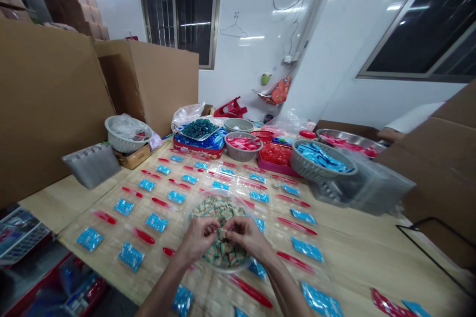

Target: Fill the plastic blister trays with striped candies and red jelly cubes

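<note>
From the head camera, the person's left hand (197,240) and right hand (247,237) meet just above a clear round bowl (193,247). Their fingers are curled inward and pinch a small striped sachet (222,236) between them, though the fingers hide part of it and I can't be sure how each hand's grip divides. The bowl holds a heap of similar green, orange and white sachets (219,210) directly beneath the hands, probably so that each one is within easy reach. Around the hands, clear moulded trays (238,173) cover the bench (357,257), with blue foil packets (124,206) and red sticks (143,235) laid out in rows, seemingly so that the pieces stay separate. Farther ahead of the hands, a grey basket of blue packets (320,163) and a pink tray of red pieces (275,154) sit at the back of the bench, apparently as supplies kept out of the working area. Beyond the hands to the right, a co-worker's bare forearm (390,134) shows past a cardboard sheet (427,158).
</note>
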`<state>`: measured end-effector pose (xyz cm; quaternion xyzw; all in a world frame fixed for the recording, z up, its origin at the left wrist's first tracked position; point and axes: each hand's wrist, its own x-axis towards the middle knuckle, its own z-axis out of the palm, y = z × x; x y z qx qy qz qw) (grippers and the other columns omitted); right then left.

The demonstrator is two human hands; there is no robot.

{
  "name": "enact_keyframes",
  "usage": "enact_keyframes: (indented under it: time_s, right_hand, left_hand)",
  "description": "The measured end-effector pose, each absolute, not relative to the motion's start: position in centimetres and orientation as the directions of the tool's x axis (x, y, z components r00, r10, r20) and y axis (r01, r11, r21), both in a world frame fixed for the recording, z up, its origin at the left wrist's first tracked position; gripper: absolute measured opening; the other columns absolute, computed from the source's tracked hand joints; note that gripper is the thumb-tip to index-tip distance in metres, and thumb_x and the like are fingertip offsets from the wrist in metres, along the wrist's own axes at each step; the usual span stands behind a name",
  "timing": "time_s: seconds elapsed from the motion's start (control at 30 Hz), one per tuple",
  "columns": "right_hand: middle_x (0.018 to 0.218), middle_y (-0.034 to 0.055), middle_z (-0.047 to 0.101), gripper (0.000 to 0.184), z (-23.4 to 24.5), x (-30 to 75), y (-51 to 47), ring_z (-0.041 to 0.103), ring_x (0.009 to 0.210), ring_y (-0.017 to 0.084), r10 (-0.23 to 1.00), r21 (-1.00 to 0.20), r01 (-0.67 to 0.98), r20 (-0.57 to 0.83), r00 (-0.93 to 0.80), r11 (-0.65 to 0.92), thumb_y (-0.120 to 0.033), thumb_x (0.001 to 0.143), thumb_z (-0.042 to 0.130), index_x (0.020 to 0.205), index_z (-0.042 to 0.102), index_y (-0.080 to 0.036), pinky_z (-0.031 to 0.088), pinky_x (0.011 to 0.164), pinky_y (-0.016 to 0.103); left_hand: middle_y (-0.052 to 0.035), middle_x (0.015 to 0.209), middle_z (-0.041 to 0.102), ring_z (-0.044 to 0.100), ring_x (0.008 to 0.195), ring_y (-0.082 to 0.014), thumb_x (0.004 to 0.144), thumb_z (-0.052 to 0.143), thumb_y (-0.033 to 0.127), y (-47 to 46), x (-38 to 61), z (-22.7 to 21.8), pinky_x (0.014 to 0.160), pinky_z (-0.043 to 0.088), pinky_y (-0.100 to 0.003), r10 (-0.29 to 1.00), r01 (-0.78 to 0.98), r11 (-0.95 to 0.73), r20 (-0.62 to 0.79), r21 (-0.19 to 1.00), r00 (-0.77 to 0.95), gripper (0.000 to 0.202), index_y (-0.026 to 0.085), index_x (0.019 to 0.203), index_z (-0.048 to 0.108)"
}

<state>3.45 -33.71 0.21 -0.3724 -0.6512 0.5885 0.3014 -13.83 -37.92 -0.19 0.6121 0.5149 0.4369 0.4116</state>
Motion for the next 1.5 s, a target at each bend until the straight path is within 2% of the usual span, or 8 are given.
enact_keyframes:
  time_s: [0.17, 0.3, 0.43, 0.63, 0.9, 1.13, 1.33, 1.5]
  right_hand:
    - [0.061, -0.0016, 0.059, 0.022, -0.1, 4.0, -33.6, 0.053, 0.056, 0.011, 0.927, -1.0, 0.023, -0.011, -0.374, -0.003, -0.031, 0.06, 0.075, 0.068, 0.062, -0.015, 0.041, 0.054, 0.022]
    - [0.067, -0.0009, 0.062, 0.027, 0.3, 3.8, -34.3, 0.056, 0.061, 0.012, 0.901, -0.991, -0.096, -0.043, -0.432, -0.093, -0.032, 0.059, 0.078, 0.077, 0.064, -0.017, 0.043, 0.058, 0.023]
    - [0.062, -0.0012, 0.061, 0.021, 0.3, 3.2, -34.6, 0.053, 0.057, 0.011, 0.866, -0.999, -0.018, -0.033, -0.499, -0.049, -0.03, 0.06, 0.076, 0.07, 0.066, -0.015, 0.041, 0.055, 0.022]
    - [0.056, -0.0037, 0.053, 0.012, 1.4, 3.1, -34.4, 0.047, 0.054, 0.009, 0.815, -0.992, 0.111, -0.015, -0.58, 0.061, -0.025, 0.063, 0.071, 0.069, 0.065, -0.015, 0.035, 0.051, 0.02]
    - [0.062, -0.0008, 0.059, 0.009, -0.3, 2.9, -34.2, 0.052, 0.058, 0.012, 0.857, -0.97, 0.171, 0.06, -0.512, 0.17, -0.022, 0.067, 0.063, 0.073, 0.065, -0.015, 0.039, 0.055, 0.023]
    - [0.082, 0.0028, 0.064, 0.02, 0.7, 2.2, -32.8, 0.056, 0.072, 0.017, 0.853, -0.881, 0.28, 0.218, -0.474, 0.38, -0.02, 0.072, 0.058, 0.09, 0.066, -0.019, 0.042, 0.067, 0.027]
    - [0.066, -0.0019, 0.059, 0.014, 0.4, 1.4, -30.7, 0.051, 0.062, 0.014, 0.848, -0.842, 0.355, 0.204, -0.489, 0.407, -0.014, 0.067, 0.057, 0.078, 0.065, -0.017, 0.038, 0.059, 0.023]
    - [0.064, -0.0026, 0.059, 0.017, -0.9, 0.4, -31.2, 0.051, 0.062, 0.013, 0.845, -0.772, 0.458, 0.187, -0.501, 0.441, -0.008, 0.066, 0.055, 0.077, 0.065, -0.017, 0.036, 0.059, 0.022]
  left_hand:
    - [0.0029, 0.051, 0.055, 0.054, 0.046, -0.0121, 0.06, 0.055, 0.014, -37.7, -13.7, -0.5, 0.044, 0.04, -0.021, 0.999, 0.106, 0.04, -0.037, 0.994, -0.036, 0.006, 0.013, 0.065, 0.059]
    - [0.0023, 0.051, 0.057, 0.055, 0.043, -0.0129, 0.058, 0.06, 0.021, -37.4, -13.4, -1.1, 0.042, 0.042, -0.022, 0.985, -0.025, 0.092, -0.095, 0.995, -0.147, 0.011, 0.013, 0.065, 0.059]
    - [0.0019, 0.049, 0.058, 0.051, 0.04, -0.0105, 0.058, 0.058, 0.019, -37.3, -13.2, -1.1, 0.042, 0.04, -0.021, 0.988, -0.049, 0.098, -0.103, 0.994, -0.114, 0.013, 0.011, 0.066, 0.065]
    - [-0.004, 0.061, 0.065, 0.057, 0.051, -0.0129, 0.059, 0.058, 0.015, -37.3, -13.6, -0.8, 0.048, 0.043, -0.022, 0.999, 0.09, -0.003, 0.006, 0.996, -0.041, 0.015, 0.011, 0.067, 0.07]
    - [-0.001, 0.066, 0.061, 0.057, 0.054, -0.0113, 0.067, 0.057, 0.021, -37.8, -13.6, -0.8, 0.05, 0.046, -0.022, 0.999, -0.03, 0.013, -0.011, 0.999, 0.051, 0.019, 0.012, 0.083, 0.065]
    - [-0.0019, 0.076, 0.063, 0.059, 0.068, -0.0127, 0.059, 0.053, 0.004, -35.7, -13.5, 0.2, 0.06, 0.047, -0.02, 0.991, 0.146, -0.131, 0.124, 0.981, 0.059, 0.037, 0.013, 0.093, 0.063]
    - [0.0002, 0.066, 0.062, 0.057, 0.062, -0.0136, 0.057, 0.054, 0.004, -33.4, -14.1, 0.7, 0.056, 0.045, -0.021, 0.986, 0.412, -0.166, 0.163, 0.896, 0.043, 0.025, 0.014, 0.077, 0.065]
    - [0.001, 0.059, 0.059, 0.055, 0.055, -0.0137, 0.055, 0.052, 0.004, -34.1, -14.9, -1.0, 0.053, 0.041, -0.022, 0.992, 0.555, -0.113, 0.128, 0.824, 0.01, 0.021, 0.013, 0.07, 0.064]
